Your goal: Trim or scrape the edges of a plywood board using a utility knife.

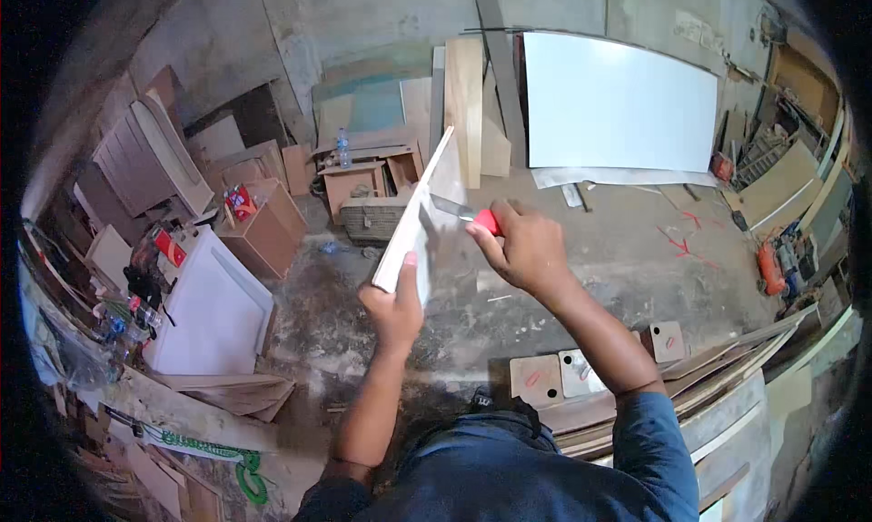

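My left hand point(397, 315) grips a narrow board point(413, 236) by its lower end, the thumb lying on its white face. The board is held up off the floor, tilted, with its pale edge toward me. In my right hand point(531, 245) is a hand tool with a red handle point(488, 221) and a flat grey metal blade point(448, 208). The fingers are wrapped round the handle. The blade reaches left to the board's upper half and appears to meet its face or edge; the exact contact cannot be made out.
A large white panel point(622, 104) leans on the back wall beside wooden boards point(464, 113). At left stand a white cabinet point(213, 309) and a brown box point(262, 227). Stacked planks point(699, 390) lie at lower right, near small pale pieces with holes point(536, 379). A green coiled hose point(252, 481) hangs lower left.
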Demonstrator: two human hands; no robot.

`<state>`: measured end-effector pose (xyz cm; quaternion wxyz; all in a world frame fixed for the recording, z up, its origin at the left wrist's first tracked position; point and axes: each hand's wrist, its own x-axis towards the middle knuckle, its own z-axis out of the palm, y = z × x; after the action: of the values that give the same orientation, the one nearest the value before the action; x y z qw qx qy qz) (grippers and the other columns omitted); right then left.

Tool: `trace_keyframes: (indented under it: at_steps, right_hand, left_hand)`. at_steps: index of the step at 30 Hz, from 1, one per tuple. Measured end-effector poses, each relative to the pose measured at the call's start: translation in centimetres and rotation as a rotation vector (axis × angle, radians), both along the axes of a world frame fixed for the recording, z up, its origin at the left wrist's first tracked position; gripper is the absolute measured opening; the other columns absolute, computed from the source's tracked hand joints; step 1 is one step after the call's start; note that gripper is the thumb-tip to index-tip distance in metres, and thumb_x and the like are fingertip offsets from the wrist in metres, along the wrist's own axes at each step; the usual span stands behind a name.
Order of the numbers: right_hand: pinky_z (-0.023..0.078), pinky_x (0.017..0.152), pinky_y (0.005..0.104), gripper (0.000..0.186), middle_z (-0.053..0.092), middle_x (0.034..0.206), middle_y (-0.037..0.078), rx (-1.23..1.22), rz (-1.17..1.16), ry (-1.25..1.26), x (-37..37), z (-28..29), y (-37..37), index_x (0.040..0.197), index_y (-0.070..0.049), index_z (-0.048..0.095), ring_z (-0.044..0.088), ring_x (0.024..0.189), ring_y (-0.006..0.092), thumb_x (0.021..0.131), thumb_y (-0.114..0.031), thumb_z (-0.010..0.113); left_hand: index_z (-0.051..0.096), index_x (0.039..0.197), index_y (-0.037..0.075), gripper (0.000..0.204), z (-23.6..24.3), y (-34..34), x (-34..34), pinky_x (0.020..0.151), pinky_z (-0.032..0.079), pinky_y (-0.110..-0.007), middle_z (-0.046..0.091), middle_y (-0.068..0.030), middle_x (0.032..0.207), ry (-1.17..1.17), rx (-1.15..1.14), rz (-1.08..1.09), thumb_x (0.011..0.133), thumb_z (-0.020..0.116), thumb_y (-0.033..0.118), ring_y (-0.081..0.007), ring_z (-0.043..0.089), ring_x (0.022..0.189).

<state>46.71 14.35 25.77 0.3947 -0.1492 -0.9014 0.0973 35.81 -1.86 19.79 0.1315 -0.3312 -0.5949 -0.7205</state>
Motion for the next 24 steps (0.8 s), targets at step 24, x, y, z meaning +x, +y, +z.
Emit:
trace_keyframes:
  at_steps: [24]
  right_hand:
    - [0.048,0.056,0.045,0.049,0.063,0.07,0.014,0.18,-0.16,0.054,-1.5,0.5,4.4,0.084,-0.008,0.06,0.064,0.066,0.0351,0.091,-0.056,0.056]
  left_hand:
    - [0.061,0.117,-0.005,0.031,0.3,-0.1,1.3,0.093,0.044,-0.033,0.064,-0.0103,0.114,-0.495,0.414,-0.428,0.09,0.066,0.009,-0.0178,0.06,0.105]
